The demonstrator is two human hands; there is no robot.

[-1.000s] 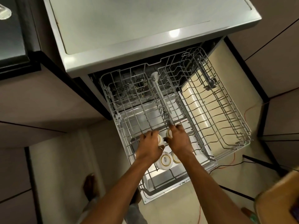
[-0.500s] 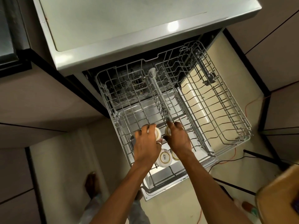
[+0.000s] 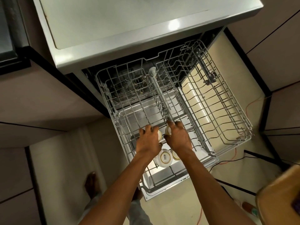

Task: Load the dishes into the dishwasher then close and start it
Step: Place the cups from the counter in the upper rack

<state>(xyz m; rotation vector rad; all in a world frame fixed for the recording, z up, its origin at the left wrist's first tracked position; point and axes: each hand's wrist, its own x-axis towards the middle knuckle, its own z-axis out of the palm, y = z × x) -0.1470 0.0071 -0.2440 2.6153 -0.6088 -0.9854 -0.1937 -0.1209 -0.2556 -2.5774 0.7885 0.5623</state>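
Mid-frame in the rack point(image 3: 211, 103), the left hand's point(image 3: 149, 141) fingers curl round the left cup point(image 3: 159, 135); the right hand point(image 3: 178, 139) grips the right cup point(image 3: 168, 131).

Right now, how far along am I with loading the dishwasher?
Done: two upturned cups sit at the front of the rack. In hand: the left hand holds a third cup, the right hand a fourth cup. Remaining: closing the open dishwasher and starting it.

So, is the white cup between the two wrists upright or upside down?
Upside down. The white cup shows its base facing up, with a printed mark inside a gold ring, and no opening is visible.
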